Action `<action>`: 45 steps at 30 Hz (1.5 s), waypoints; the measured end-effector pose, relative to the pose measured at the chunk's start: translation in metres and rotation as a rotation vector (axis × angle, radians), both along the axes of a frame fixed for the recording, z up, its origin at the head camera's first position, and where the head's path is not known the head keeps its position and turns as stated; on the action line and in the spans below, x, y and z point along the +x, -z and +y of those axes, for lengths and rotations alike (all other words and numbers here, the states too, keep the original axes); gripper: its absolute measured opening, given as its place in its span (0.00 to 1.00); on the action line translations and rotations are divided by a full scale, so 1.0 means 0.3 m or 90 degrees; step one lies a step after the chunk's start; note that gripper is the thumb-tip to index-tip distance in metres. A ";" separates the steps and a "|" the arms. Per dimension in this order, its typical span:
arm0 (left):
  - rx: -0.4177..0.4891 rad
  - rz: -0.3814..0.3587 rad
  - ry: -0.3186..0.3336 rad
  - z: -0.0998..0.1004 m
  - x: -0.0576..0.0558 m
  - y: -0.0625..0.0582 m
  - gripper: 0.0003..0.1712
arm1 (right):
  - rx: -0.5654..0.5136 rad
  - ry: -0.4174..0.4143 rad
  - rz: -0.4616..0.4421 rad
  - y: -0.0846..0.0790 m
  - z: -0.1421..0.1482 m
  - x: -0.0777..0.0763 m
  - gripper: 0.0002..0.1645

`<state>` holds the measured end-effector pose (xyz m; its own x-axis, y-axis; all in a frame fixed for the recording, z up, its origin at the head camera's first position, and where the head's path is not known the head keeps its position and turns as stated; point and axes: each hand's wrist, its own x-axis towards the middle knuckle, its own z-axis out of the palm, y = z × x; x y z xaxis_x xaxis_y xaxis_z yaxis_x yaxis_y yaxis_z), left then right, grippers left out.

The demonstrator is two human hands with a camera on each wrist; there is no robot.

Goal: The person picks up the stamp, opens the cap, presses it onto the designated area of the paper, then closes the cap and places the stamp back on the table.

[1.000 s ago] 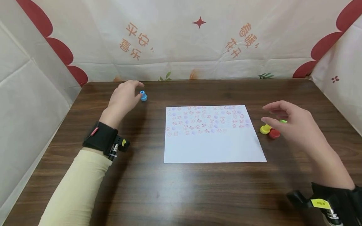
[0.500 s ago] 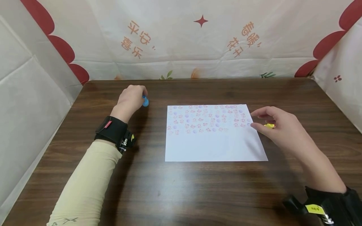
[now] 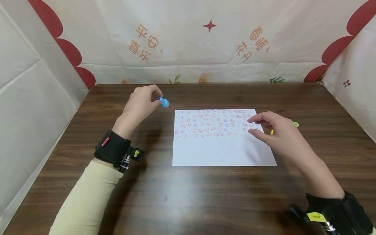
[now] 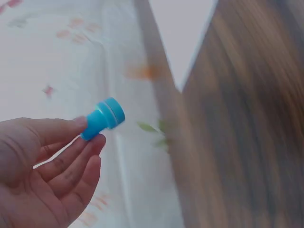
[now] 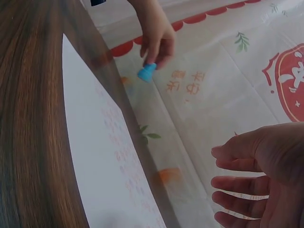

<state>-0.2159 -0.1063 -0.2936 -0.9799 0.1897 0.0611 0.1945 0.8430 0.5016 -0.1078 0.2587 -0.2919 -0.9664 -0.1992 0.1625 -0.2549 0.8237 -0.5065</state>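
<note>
A small blue stamp (image 3: 164, 102) is pinched at its narrow end between the thumb and fingers of my left hand (image 3: 141, 102), raised above the table left of the paper. In the left wrist view the stamp (image 4: 105, 116) points its wide capped end away from the palm. A white sheet of paper (image 3: 223, 151) lies on the table, its upper part covered with rows of small red and purple prints. Over the paper's right edge hovers my right hand (image 3: 279, 133), its fingers relaxed and parted, holding nothing; the right wrist view shows this hand (image 5: 266, 175) too.
Behind the right hand, a yellow stamp (image 3: 271, 132) and a green one (image 3: 296, 124) are partly hidden. A brown wooden table (image 3: 188, 202) carries everything. A pale printed cloth (image 3: 188, 42) hangs along its back and sides.
My left hand has taken hold of the blue stamp, lifted it off the table and moved right. The right hand has shifted left from beside the coloured stamps to over the paper's edge.
</note>
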 end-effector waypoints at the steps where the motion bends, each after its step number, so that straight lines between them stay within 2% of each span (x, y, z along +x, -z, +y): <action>1: 0.026 0.011 0.008 0.014 0.014 -0.010 0.12 | -0.008 -0.009 0.007 -0.001 -0.008 -0.001 0.18; 5: 0.117 0.050 0.053 0.063 0.075 -0.045 0.11 | -0.039 -0.034 0.020 -0.013 -0.048 0.001 0.18; 10: 0.199 0.067 0.113 0.113 0.141 -0.064 0.10 | -0.071 -0.039 0.038 -0.031 -0.111 0.005 0.18; 15: 0.244 0.064 0.182 0.154 0.189 -0.060 0.10 | -0.100 -0.060 0.061 -0.037 -0.177 0.000 0.19; 20: 0.278 0.048 0.227 0.201 0.234 -0.048 0.11 | -0.159 -0.113 0.056 -0.025 -0.241 -0.010 0.23; 24: 0.324 0.034 0.256 0.225 0.269 -0.036 0.10 | -0.218 -0.132 0.050 -0.012 -0.276 -0.014 0.22; 28: 0.362 0.038 0.264 0.233 0.289 -0.021 0.09 | -0.259 -0.123 0.039 0.002 -0.286 -0.013 0.17; 33: 0.362 0.034 0.255 0.237 0.295 0.006 0.11 | -0.284 -0.129 0.022 0.022 -0.286 -0.011 0.15; 38: 0.348 0.031 0.238 0.240 0.289 0.028 0.10 | -0.306 -0.141 0.025 0.040 -0.286 -0.017 0.15; 45: 0.365 0.028 0.223 0.241 0.275 0.050 0.08 | -0.294 -0.132 0.048 0.060 -0.281 -0.030 0.15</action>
<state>-0.1335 -0.0339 -0.3088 -0.8605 0.4218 0.2856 0.4385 0.3282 0.8367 -0.1169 0.1745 -0.3098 -0.8960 -0.2767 0.3472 -0.4399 0.4466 -0.7791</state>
